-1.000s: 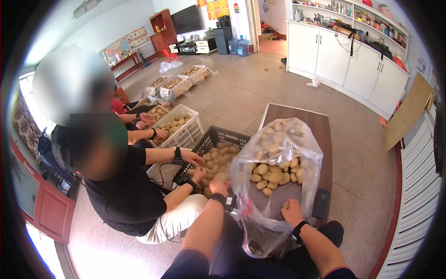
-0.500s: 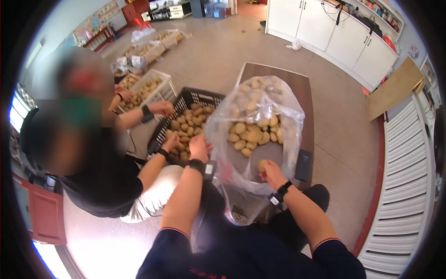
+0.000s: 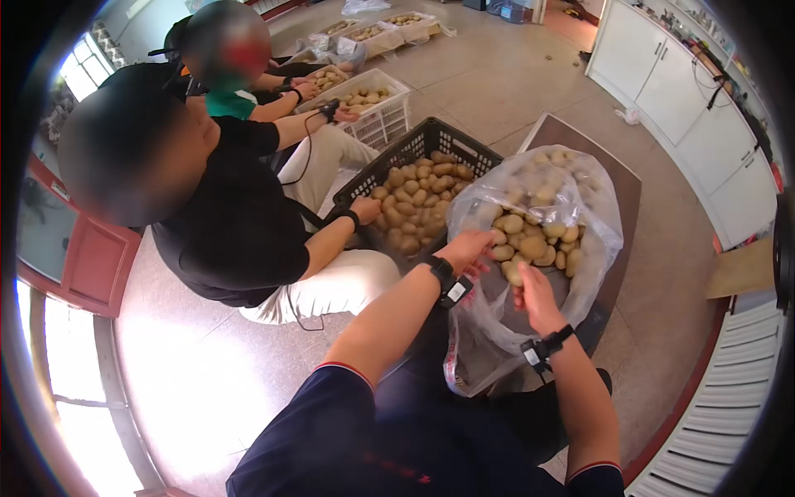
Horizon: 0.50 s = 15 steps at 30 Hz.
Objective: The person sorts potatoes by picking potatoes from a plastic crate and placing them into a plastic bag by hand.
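Observation:
Potatoes point(image 3: 534, 246) lie in a clear plastic bag point(image 3: 603, 217) spread open on a low brown table point(image 3: 623, 184). At the bag's left edge is my left hand point(image 3: 469, 250), its fingers bent near a potato; whether it grips one is unclear. My right hand point(image 3: 537, 300) holds a potato point(image 3: 515, 273) at its fingertips, over the bag's opening. A black crate point(image 3: 432, 132) of potatoes stands left of the bag, close to my left hand.
A co-worker in a black shirt point(image 3: 228, 215) sits at the left with one hand point(image 3: 365, 209) at the crate. Beyond are another person, a white crate point(image 3: 396, 116) and boxes of potatoes point(image 3: 410, 31). White cabinets point(image 3: 662, 91) and a radiator point(image 3: 720, 398) line the right.
My left hand has moved from the black crate to the bag's left edge. My right hand has come nearer to it with the potato. The head view has shifted.

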Each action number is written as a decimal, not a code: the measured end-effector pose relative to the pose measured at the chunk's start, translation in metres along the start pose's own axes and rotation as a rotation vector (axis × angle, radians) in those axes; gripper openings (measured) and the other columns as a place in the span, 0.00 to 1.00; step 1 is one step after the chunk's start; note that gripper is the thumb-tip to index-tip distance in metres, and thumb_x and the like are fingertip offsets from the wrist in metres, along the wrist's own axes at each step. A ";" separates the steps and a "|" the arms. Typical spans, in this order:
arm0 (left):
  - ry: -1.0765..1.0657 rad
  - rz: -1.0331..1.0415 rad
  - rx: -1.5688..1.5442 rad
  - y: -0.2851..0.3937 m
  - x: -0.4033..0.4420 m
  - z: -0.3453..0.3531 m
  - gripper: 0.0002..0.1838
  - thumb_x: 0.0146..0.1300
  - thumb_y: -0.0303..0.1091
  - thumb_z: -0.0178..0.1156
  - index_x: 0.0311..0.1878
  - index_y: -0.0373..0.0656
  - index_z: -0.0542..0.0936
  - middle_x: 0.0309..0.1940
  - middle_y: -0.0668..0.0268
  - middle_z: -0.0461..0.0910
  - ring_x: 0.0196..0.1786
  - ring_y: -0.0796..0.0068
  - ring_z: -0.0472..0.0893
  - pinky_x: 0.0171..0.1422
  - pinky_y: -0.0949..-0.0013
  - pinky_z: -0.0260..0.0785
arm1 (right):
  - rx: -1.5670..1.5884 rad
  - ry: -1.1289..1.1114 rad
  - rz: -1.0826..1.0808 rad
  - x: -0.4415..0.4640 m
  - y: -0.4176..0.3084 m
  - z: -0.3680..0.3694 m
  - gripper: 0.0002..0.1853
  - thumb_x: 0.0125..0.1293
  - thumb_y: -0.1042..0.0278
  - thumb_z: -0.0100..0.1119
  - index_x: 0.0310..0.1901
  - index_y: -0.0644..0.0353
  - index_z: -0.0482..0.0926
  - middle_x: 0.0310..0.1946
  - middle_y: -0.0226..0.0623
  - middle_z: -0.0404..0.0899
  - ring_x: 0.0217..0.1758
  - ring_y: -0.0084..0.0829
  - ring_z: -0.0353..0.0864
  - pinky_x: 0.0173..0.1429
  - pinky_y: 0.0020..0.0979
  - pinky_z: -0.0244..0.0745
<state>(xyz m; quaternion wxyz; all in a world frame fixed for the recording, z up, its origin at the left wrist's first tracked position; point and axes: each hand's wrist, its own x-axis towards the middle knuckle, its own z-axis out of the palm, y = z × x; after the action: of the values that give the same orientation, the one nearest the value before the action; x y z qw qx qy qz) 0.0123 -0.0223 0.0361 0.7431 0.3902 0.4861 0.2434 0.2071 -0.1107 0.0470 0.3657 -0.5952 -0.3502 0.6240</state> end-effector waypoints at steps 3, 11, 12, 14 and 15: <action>-0.093 -0.053 0.010 0.005 -0.004 0.003 0.28 0.68 0.55 0.50 0.56 0.38 0.70 0.39 0.59 0.79 0.25 0.67 0.78 0.27 0.67 0.68 | -0.018 -0.041 -0.068 0.019 -0.001 0.016 0.17 0.72 0.49 0.49 0.45 0.55 0.75 0.23 0.27 0.72 0.20 0.20 0.69 0.23 0.24 0.65; -0.017 0.110 -0.131 -0.031 0.045 -0.044 0.15 0.66 0.48 0.55 0.46 0.47 0.76 0.36 0.62 0.78 0.26 0.68 0.77 0.27 0.62 0.70 | -0.071 0.048 -0.257 0.023 0.028 0.032 0.18 0.72 0.56 0.52 0.53 0.61 0.73 0.34 0.32 0.77 0.26 0.21 0.74 0.27 0.24 0.69; 0.030 0.071 -0.310 -0.030 0.050 -0.050 0.13 0.66 0.45 0.54 0.45 0.46 0.76 0.37 0.62 0.77 0.28 0.65 0.78 0.29 0.61 0.72 | -0.126 0.123 -0.263 0.019 0.037 0.027 0.19 0.70 0.56 0.54 0.54 0.62 0.73 0.35 0.34 0.78 0.29 0.24 0.76 0.31 0.27 0.71; 0.236 0.109 -0.452 -0.025 0.048 -0.056 0.12 0.67 0.41 0.51 0.47 0.44 0.74 0.38 0.62 0.76 0.33 0.61 0.79 0.33 0.59 0.74 | -0.256 0.258 -0.426 0.030 0.083 0.006 0.21 0.67 0.58 0.58 0.55 0.65 0.71 0.38 0.37 0.79 0.35 0.27 0.78 0.39 0.28 0.74; 0.267 0.147 -0.480 -0.028 0.050 -0.066 0.13 0.67 0.41 0.52 0.48 0.44 0.73 0.38 0.62 0.76 0.34 0.61 0.79 0.34 0.59 0.75 | -0.257 0.278 -0.419 0.019 0.093 -0.005 0.21 0.67 0.58 0.58 0.55 0.65 0.71 0.38 0.37 0.79 0.35 0.27 0.78 0.39 0.28 0.74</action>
<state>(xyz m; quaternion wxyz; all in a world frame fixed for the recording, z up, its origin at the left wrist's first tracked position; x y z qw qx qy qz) -0.0277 0.0210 -0.0274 0.7241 0.2017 0.4783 0.4541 0.2083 -0.1388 -0.0434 0.4528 -0.6313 -0.4881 0.3977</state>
